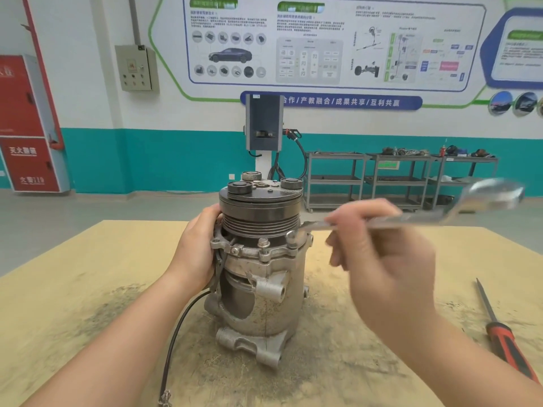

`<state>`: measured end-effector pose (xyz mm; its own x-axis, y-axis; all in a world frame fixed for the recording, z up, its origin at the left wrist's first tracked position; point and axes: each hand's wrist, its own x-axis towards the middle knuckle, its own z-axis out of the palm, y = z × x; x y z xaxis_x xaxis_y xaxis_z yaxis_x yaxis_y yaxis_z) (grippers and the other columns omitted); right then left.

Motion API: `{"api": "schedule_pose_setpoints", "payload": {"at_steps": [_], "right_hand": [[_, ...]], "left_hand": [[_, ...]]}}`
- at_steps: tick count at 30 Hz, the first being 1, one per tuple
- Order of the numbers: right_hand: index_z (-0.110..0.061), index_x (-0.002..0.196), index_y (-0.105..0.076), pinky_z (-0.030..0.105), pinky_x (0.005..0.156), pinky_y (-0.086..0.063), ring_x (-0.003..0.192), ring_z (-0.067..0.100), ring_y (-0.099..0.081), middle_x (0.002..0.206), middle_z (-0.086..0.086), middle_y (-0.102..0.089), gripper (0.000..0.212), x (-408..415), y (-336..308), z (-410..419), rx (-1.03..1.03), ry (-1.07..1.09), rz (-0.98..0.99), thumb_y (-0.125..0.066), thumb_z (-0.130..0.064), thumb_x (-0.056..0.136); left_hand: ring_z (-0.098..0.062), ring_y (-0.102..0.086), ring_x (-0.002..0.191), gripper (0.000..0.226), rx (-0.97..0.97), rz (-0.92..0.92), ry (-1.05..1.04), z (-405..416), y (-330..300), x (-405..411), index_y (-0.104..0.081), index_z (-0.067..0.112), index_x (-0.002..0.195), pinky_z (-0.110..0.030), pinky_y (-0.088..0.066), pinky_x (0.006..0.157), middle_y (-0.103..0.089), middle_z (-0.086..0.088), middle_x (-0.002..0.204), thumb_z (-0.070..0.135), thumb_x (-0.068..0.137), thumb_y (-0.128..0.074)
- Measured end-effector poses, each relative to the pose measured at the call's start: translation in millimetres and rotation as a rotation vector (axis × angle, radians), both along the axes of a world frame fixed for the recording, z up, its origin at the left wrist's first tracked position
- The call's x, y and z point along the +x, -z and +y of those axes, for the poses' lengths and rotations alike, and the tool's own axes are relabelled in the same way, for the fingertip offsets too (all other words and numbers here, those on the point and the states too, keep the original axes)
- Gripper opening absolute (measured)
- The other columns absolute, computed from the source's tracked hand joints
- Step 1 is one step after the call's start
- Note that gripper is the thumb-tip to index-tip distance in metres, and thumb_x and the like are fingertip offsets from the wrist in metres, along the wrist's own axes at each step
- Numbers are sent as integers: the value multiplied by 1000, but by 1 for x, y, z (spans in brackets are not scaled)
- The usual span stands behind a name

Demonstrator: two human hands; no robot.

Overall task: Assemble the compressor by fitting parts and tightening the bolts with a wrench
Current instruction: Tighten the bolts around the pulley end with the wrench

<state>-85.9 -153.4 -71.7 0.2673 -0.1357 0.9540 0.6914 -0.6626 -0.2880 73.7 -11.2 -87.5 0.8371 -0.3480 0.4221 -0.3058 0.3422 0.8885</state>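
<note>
The compressor [258, 271] stands upright in the middle of the desk [88, 289], its grooved pulley [260, 218] and clutch plate on top. A bolted flange runs round the body just below the pulley, with bolts [263, 243] standing up from it at the front. A black cable [176, 333] leaves the compressor's left side and trails toward the near edge of the desk.

The left hand [195, 248] rests against the left side of the compressor at the level of the flange and lower pulley, its fingers curled round the housing in a steady grip.

The right hand [379, 259] is raised to the right of the compressor and is blurred. Its fingers close on the shaft of a wrench [411, 220], gripping it near the middle. The wrench lies roughly level; its near end sits on a bolt at the front right of the flange, while its far open end [493, 195] points out to the right, above the desk.

A screwdriver [505, 339] with a red and black handle lies on the desk, well apart to the right. The desk surface is dirty with dark smears around the compressor. Behind stand metal carts [396, 177] against a wall with posters.
</note>
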Motion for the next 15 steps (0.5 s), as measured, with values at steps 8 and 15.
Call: {"api": "schedule_pose_setpoints", "payload": {"at_steps": [8,15], "right_hand": [[-6,77,-63,20,42,-37,45,13,-47,54,5,-56,32,10,-13,-15,938,-436,414,-46,-18,101],[-10,76,-67,22,45,-35,44,12,-46,56,5,-54,31,18,-1,-22,955,-531,441,-50,-25,97]], "left_hand": [[-1,-68,66,59,-7,7,-10,0,-1,-2,-75,32,62,-13,-48,48,-74,6,72,25,103,-33],[-1,-69,70,57,20,6,-28,0,0,-1,-76,34,65,-17,-50,54,-74,6,75,28,103,-33]]}}
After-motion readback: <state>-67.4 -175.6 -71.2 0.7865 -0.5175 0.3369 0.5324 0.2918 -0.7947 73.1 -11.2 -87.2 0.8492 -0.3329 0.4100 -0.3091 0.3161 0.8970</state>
